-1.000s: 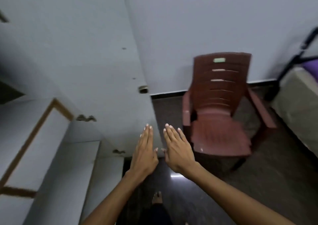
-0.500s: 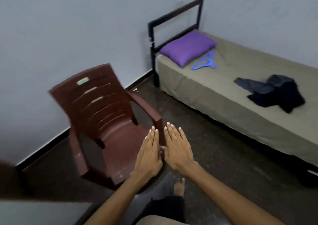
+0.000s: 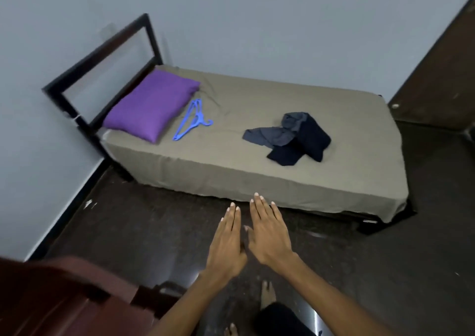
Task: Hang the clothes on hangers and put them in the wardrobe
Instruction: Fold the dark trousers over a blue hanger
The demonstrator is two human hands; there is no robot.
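Left hand (image 3: 226, 248): held out flat, palm down, fingers straight and together, nothing in it; it hangs over the dark floor, short of the bed.
Right hand (image 3: 270, 235): just beside the left, also flat and palm down, fingers straight and slightly fanned, holding nothing; the thumbs of the two hands nearly meet.
Clothes (image 3: 290, 136): a loose heap of dark navy and grey-blue cloth lying on top of the bed, toward its foot end, well apart from both hands.
Hangers (image 3: 191, 120): blue plastic, lying flat on the bed just beside the pillow, hook end pointing toward the clothes; how many are stacked there I cannot tell.
Bed (image 3: 257, 176): covered in an olive-tan sheet that drapes down the near side, with a black metal headboard (image 3: 102, 58) at the left end against the wall.
Pillow (image 3: 151, 104): purple, at the head of the bed, touching the headboard side.
Chair (image 3: 64, 299): dark red-brown, blurred, in the near left corner.
Door (image 3: 442, 66): dark brown, at the far right past the foot of the bed.
Floor (image 3: 141, 227): dark and glossy; a bare foot (image 3: 267, 293) shows below the hands.
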